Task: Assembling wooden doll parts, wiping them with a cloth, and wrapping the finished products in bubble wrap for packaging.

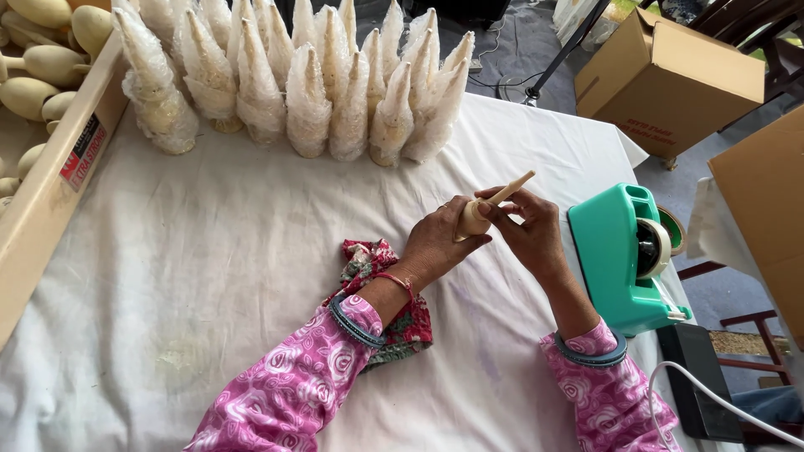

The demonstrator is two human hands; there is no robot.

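Two hands meet above the middle of the bench (209,276): the left hand (437,243) has its fingers closed round the bulb of a pale wooden piece (476,216), and the right hand (529,230) pinches its thin stem, which points up and away. A firm hold on the bulb looks best, so the stem can be worked without slipping. A patterned cloth (373,259) lies under the left wrist, a teal tape dispenser (624,255) sits close on the right where an elbow could knock it, and net-wrapped cones (310,84) stand at the far edge.

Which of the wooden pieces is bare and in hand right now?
The pale wooden piece between both hands, bare; the wrapped cones stand in white netting.
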